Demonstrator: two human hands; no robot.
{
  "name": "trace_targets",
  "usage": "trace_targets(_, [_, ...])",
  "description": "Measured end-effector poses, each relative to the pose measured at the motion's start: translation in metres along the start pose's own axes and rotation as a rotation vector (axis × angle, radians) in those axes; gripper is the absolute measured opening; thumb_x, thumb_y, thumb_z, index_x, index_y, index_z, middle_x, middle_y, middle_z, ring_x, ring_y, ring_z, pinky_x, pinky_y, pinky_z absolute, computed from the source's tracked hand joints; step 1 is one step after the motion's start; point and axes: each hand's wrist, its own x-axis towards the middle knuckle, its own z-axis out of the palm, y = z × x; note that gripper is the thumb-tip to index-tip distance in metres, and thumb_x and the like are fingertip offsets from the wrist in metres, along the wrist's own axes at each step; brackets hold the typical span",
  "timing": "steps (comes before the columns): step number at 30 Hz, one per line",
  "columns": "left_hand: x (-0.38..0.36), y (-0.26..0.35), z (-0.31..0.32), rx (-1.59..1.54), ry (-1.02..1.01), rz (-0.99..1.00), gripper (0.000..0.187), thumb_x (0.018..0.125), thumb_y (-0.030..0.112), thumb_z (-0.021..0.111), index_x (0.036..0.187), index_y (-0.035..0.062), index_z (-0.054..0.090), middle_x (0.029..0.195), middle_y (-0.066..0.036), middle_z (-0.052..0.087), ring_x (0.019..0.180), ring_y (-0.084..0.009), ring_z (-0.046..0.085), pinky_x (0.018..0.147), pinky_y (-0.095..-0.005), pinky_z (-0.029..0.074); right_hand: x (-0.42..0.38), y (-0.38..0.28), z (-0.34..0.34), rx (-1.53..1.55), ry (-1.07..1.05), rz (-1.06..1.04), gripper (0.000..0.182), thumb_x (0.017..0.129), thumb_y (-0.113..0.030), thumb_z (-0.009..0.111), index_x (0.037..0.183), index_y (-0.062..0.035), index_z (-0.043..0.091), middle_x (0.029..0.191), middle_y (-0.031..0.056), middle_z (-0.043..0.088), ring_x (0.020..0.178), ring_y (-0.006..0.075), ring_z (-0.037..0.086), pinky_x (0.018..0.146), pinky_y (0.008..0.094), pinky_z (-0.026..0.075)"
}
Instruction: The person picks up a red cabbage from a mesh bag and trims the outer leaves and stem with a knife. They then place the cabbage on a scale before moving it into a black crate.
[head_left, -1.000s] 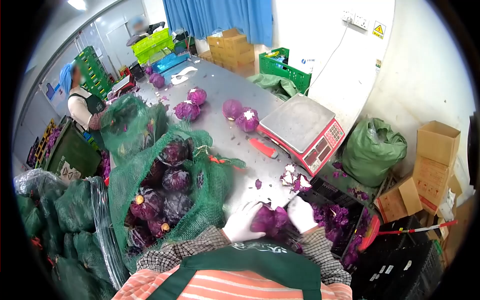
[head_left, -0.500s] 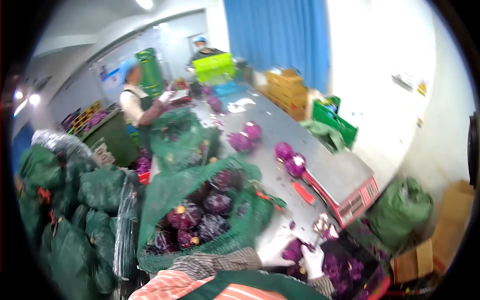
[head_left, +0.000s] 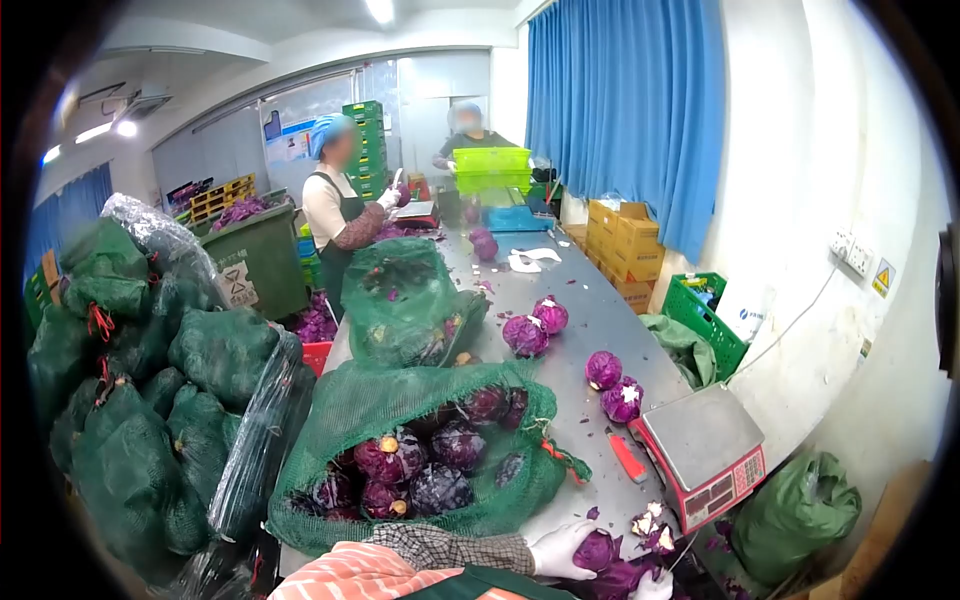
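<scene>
At the bottom, my gloved left hand (head_left: 560, 551) is closed around a purple cabbage (head_left: 597, 549). My right hand (head_left: 653, 585), also gloved, is low at the frame's edge beside purple leaves; a thin blade-like object shows near its fingers. Beside them on the table lie cut stem pieces (head_left: 648, 522). To the left, an open green mesh bag (head_left: 340, 400) holds several dark cabbages (head_left: 460, 445). Trimmed cabbages (head_left: 622, 399) rest near a red-handled knife (head_left: 626, 456) and a scale (head_left: 703, 440).
Full mesh bags (head_left: 135, 470) are piled at left. A co-worker (head_left: 335, 205) stands across the table holding a cabbage; another person (head_left: 467, 130) is behind lime crates (head_left: 492, 170). Cardboard boxes (head_left: 622, 240), a green crate (head_left: 705, 320) and a green sack (head_left: 800, 520) stand at right.
The view has tilted up and sharpened. My hands appear lower in the frame, and the black bin of leaves is now mostly out of view. The left hand remains on a cabbage.
</scene>
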Motion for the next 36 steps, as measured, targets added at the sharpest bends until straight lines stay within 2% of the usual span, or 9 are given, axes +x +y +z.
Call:
trace_targets(1, [-0.001, 0.0, -0.007, -0.007, 0.032, 0.035, 0.096, 0.068, 0.048, 0.076, 0.136, -0.0056, 0.036, 0.136, -0.028, 0.043, 0.125, -0.0416, 0.044, 0.107, -0.0418, 0.036, -0.003, -0.006, -0.008, 0.025, -0.12, 0.247, 0.034, 0.085, -0.022, 0.066, 0.105, 0.0049, 0.061, 0.092, 0.0207, 0.067, 0.083, 0.0352, 0.064, 0.078, 0.0393, 0.052])
trace_targets(5, [-0.007, 0.003, -0.001, -0.009, -0.04, -0.033, 0.096, 0.067, 0.047, 0.077, 0.136, -0.0054, 0.036, 0.138, -0.027, 0.042, 0.128, -0.0395, 0.042, 0.109, -0.041, 0.035, 0.017, 0.044, 0.001, -0.199, 0.039, -0.222, 0.044, 0.083, -0.018, 0.073, 0.115, 0.0076, 0.057, 0.107, 0.0213, 0.065, 0.097, 0.0308, 0.063, 0.088, 0.0382, 0.049])
trace_targets(9, [-0.003, 0.0, -0.004, -0.025, -0.031, -0.001, 0.096, 0.064, 0.046, 0.079, 0.137, -0.0019, 0.038, 0.138, -0.026, 0.042, 0.128, -0.0392, 0.042, 0.109, -0.0434, 0.034, -0.006, -0.087, -0.023, 0.02, -0.05, -0.41, 0.056, 0.08, -0.011, 0.076, 0.128, 0.0065, 0.052, 0.118, 0.0213, 0.06, 0.108, 0.0277, 0.058, 0.095, 0.0339, 0.046])
trace_targets(15, [-0.007, 0.013, 0.007, 0.155, 0.013, 0.054, 0.1, 0.06, 0.048, 0.081, 0.138, 0.0019, 0.039, 0.132, -0.026, 0.046, 0.126, -0.0396, 0.042, 0.105, -0.0508, 0.035, 0.007, -0.081, 0.023, -0.307, -0.461, -0.297, 0.031, 0.089, -0.021, 0.065, 0.116, -0.0059, 0.062, 0.107, 0.021, 0.063, 0.089, 0.0341, 0.063, 0.074, 0.0384, 0.052])
trace_targets(16, [-0.01, 0.011, 0.011, 0.169, -0.009, 0.04, 0.102, 0.059, 0.048, 0.081, 0.139, 0.002, 0.038, 0.135, -0.024, 0.045, 0.128, -0.0392, 0.041, 0.106, -0.0532, 0.034, 0.03, -0.031, 0.036, -0.58, -0.225, -0.989, 0.027, 0.089, -0.021, 0.063, 0.111, -0.0052, 0.063, 0.093, 0.0221, 0.064, 0.08, 0.0322, 0.064, 0.07, 0.0409, 0.052])
trace_targets(17, [-0.012, 0.008, 0.014, 0.156, -0.003, 0.044, 0.103, 0.058, 0.049, 0.081, 0.139, 0.0021, 0.038, 0.136, -0.024, 0.045, 0.129, -0.0392, 0.04, 0.106, -0.0536, 0.033, 0.036, -0.026, 0.038, -0.616, -0.064, -1.238, 0.025, 0.088, -0.019, 0.061, 0.108, -0.005, 0.064, 0.078, 0.0204, 0.062, 0.07, 0.0312, 0.063, 0.066, 0.0424, 0.052])
trace_targets(19, [-0.013, 0.01, 0.013, 0.12, 0.007, 0.054, 0.105, 0.058, 0.05, 0.081, 0.14, 0.0023, 0.037, 0.138, -0.023, 0.044, 0.13, -0.0392, 0.039, 0.107, -0.0544, 0.032, 0.025, -0.039, 0.04, -0.413, -0.135, -0.868, 0.022, 0.088, -0.017, 0.062, 0.106, -0.0051, 0.065, 0.074, 0.0186, 0.062, 0.066, 0.0333, 0.062, 0.063, 0.0425, 0.052])
trace_targets(28, [-0.016, 0.002, -0.004, 0.068, 0.075, 0.327, 0.089, 0.063, 0.038, 0.08, 0.131, -0.0049, 0.042, 0.135, -0.025, 0.043, 0.127, -0.0394, 0.041, 0.11, -0.0438, 0.032, 0.033, -0.025, 0.048, -0.378, 0.065, -0.422, 0.016, 0.084, -0.014, 0.058, 0.095, -0.0034, 0.06, 0.074, 0.0261, 0.062, 0.071, 0.0455, 0.063, 0.065, 0.0523, 0.052])
trace_targets(36, [-0.026, 0.01, -0.035, -0.121, -0.035, -0.241, 0.096, 0.064, 0.047, 0.083, 0.133, -0.0039, 0.04, 0.124, -0.024, 0.052, 0.116, -0.0342, 0.054, 0.103, -0.0378, 0.042, 0.032, 0.103, -0.043, -0.496, 0.299, -0.153, 0.019, 0.083, -0.01, 0.067, 0.098, -0.0011, 0.061, 0.088, 0.0189, 0.065, 0.078, 0.0335, 0.065, 0.068, 0.0387, 0.052])
